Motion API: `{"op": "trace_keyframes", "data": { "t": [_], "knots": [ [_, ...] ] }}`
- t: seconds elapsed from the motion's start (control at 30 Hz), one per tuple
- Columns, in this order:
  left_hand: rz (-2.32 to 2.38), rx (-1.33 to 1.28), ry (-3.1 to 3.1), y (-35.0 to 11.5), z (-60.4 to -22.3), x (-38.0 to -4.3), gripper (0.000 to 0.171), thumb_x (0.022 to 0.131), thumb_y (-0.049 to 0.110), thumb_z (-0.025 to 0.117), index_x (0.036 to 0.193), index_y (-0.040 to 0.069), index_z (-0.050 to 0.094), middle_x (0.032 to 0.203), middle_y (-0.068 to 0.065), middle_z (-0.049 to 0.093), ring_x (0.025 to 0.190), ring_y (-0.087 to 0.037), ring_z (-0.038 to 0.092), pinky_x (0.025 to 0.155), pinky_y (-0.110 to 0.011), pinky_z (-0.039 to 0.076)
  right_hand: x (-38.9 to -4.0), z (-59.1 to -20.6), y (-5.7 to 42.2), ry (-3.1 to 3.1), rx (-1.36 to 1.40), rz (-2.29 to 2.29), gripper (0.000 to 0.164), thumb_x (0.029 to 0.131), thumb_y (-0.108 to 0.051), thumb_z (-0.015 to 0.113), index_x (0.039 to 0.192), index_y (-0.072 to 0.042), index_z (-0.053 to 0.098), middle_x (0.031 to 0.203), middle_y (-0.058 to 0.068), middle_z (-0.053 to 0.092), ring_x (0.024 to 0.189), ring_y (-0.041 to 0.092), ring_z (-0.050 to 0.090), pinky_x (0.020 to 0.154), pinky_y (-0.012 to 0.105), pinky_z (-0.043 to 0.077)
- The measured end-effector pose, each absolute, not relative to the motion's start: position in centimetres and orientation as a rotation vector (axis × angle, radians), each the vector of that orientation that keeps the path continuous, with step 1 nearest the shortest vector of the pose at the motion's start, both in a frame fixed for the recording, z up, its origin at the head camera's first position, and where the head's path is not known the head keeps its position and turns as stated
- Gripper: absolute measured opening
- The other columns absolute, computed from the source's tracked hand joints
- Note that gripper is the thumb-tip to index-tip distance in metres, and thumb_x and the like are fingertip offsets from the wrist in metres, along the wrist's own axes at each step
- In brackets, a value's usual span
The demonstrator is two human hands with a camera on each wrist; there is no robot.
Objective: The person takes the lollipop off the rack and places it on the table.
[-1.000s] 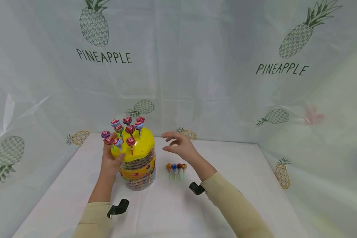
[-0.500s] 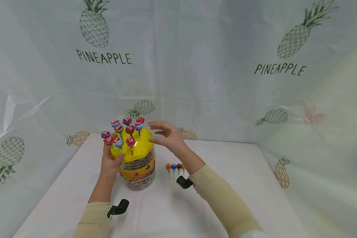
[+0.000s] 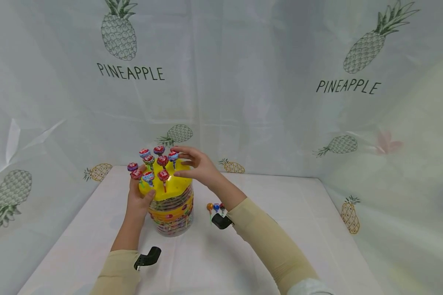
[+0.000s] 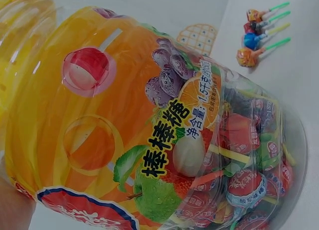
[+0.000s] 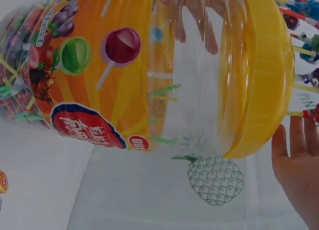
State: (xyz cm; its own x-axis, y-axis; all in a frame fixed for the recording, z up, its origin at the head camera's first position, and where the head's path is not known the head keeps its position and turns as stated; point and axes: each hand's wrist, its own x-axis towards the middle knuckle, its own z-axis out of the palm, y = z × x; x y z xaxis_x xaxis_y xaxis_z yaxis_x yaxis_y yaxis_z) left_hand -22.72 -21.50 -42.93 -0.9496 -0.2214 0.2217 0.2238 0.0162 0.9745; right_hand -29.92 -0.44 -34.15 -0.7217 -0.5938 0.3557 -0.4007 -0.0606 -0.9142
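Note:
A clear plastic candy jar (image 3: pixel 171 221) with a yellow lid (image 3: pixel 177 186) and a fruit-printed orange label (image 4: pixel 119 115) stands upright on the table. Lollipops (image 3: pixel 163 176) in red, blue and purple wrappers stick up from holes in the lid. My left hand (image 3: pixel 138 200) grips the jar at its lid from the left, thumb over the front rim, fingers mostly hidden behind. From the right, my right hand (image 3: pixel 199 168) reaches over the lid with fingers and thumb spread apart. Its fingertips overlap the rear right red lollipop, and its thumb lies close over the yellow top.
Several loose lollipops (image 4: pixel 256 40) lie in a row on the white table (image 3: pixel 273 229), right of the jar; the right wrist camera (image 3: pixel 221 221) partly covers them in the head view. More wrapped lollipops (image 4: pixel 244 185) fill the jar's bottom. A pineapple-printed curtain (image 3: pixel 243 102) hangs behind.
My right hand has moved left from beside the jar to over the lid, reaching the rear right lollipops. My left hand and the jar have stayed in place.

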Motion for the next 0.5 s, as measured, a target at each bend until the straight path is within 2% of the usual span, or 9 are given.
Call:
{"op": "trace_keyframes", "data": {
  "t": [0.2,0.37,0.5],
  "knots": [
    [-2.024,-0.020,-1.963,-21.42,-42.74,-22.44,0.068,0.097,0.020,0.059,0.152,0.039,0.024,0.154,-0.001,0.026,0.139,-0.026,0.029,0.100,-0.014,0.038,-30.14,-34.16,-0.67,2.049,-1.110,-1.879,0.059,0.084,-0.003,0.075,0.138,-0.017,0.054,0.135,-0.008,0.053,0.118,0.013,0.052,0.100,0.033,0.045],
    [-2.034,-0.053,-1.956,-21.35,-42.73,-22.40,0.066,0.098,0.020,0.058,0.151,0.041,0.025,0.155,0.000,0.025,0.139,-0.026,0.029,0.100,-0.014,0.038,-30.13,-33.92,-0.63,2.041,-1.130,-1.931,0.059,0.085,0.002,0.073,0.138,-0.013,0.054,0.136,-0.004,0.053,0.118,0.015,0.052,0.101,0.034,0.045],
    [-2.032,-0.054,-1.951,-21.29,-42.69,-22.40,0.066,0.098,0.020,0.057,0.152,0.038,0.025,0.153,-0.001,0.028,0.138,-0.025,0.030,0.100,-0.013,0.038,-30.08,-33.66,-0.22,1.993,-1.131,-2.039,0.057,0.085,0.006,0.071,0.137,-0.008,0.053,0.136,0.002,0.053,0.119,0.021,0.052,0.103,0.039,0.044]
  ]
}}
